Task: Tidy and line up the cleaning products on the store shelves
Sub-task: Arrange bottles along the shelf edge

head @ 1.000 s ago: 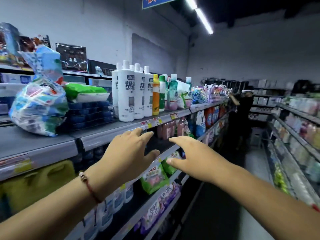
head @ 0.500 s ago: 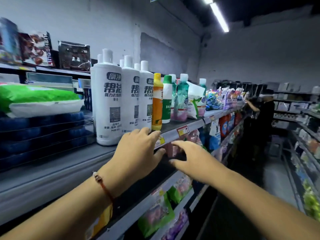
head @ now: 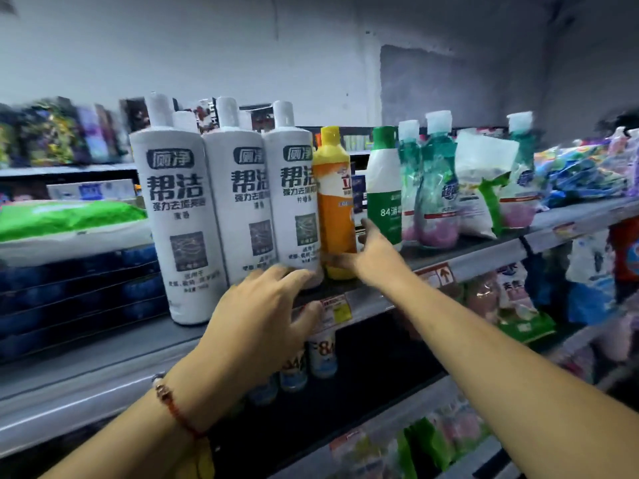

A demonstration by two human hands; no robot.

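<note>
Both hands are up at the top shelf (head: 484, 248) now, right in the row of cleaning products. The right hand (head: 371, 252) curls round the base of the orange bottle (head: 335, 205), thumb across the front and fingers reaching behind it, between the white bottles and the green-capped bottle (head: 383, 188). The left hand (head: 266, 305) has its fingers spread, tips touching the foot of the nearest white bottle (head: 294, 202) at the shelf edge. This looks like the lining-up step for the orange bottle. The next move calls for sliding it upright, flush with its neighbours and label forward, while the left hand steadies the white row against tipping.
</note>
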